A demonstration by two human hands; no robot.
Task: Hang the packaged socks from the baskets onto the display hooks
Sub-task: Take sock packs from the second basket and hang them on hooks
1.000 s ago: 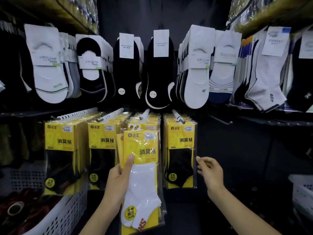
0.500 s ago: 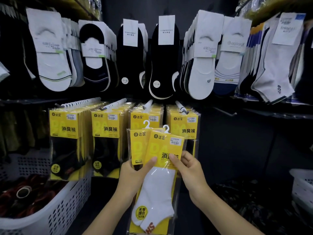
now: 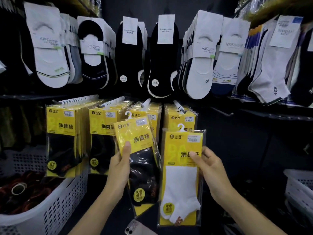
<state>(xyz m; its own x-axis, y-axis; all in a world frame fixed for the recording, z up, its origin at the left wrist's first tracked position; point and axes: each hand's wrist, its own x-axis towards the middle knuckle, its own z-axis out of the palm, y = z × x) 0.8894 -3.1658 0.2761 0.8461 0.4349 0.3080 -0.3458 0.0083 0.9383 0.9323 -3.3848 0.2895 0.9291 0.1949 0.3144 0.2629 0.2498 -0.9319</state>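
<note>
My left hand (image 3: pixel 119 165) grips a yellow pack of black socks (image 3: pixel 137 155) by its left edge, tilted slightly. My right hand (image 3: pixel 210 168) holds a yellow pack of white socks (image 3: pixel 181 180) by its right edge, upright, with its white hanger tab on top. Both packs are in front of a row of display hooks (image 3: pixel 177 106) loaded with matching yellow packs of black socks (image 3: pixel 62 139). The two held packs are apart, side by side.
A white perforated basket (image 3: pixel 50 211) with dark items stands at the lower left. Another white basket (image 3: pixel 299 185) sits at the right edge. Loose white and black socks hang on the upper row (image 3: pixel 162 56). A bare hook (image 3: pixel 221 111) juts out right of the yellow packs. A phone (image 3: pixel 135 228) lies below.
The two packs were held overlapped in front of me. My right hand has pulled the white-sock pack off to the right, leaving the black-sock pack in my left hand.
</note>
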